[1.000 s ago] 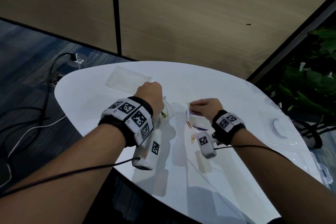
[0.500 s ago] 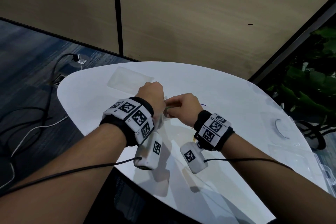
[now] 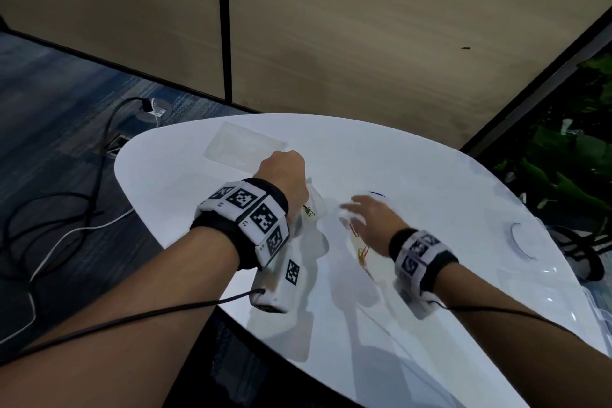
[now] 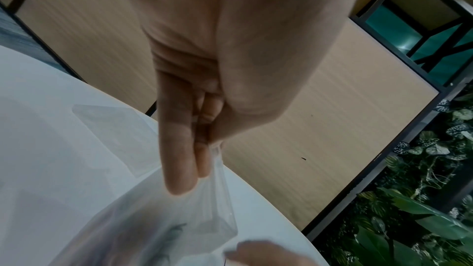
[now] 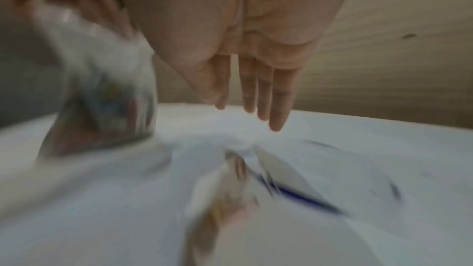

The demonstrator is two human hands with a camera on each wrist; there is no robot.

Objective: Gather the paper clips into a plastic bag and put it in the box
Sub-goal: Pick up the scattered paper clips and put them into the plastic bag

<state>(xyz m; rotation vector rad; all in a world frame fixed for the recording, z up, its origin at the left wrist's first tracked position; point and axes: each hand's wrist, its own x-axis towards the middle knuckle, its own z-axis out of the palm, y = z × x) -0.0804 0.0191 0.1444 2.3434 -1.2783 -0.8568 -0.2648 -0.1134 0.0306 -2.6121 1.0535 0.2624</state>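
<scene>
Your left hand (image 3: pixel 284 175) pinches the top edge of the plastic bag (image 3: pixel 313 209), which hangs to the white table (image 3: pixel 414 169) with a few clips inside. At its 3 o'clock your right hand (image 3: pixel 371 219) hovers, fingers straight and released, over loose paper clips (image 3: pixel 359 247). The box (image 3: pixel 563 288) sits at the table's 4 o'clock edge

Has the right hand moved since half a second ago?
Yes. The right hand has swung away from the left hand and plastic bag, rightward over loose paper clips.

Both wrists: black bands (image 3: pixel 243 219) w/ white b/w tag blocks, white cam boxes (image 3: pixel 281 278), black cables (image 3: pixel 139 318). Arms bare.
</scene>
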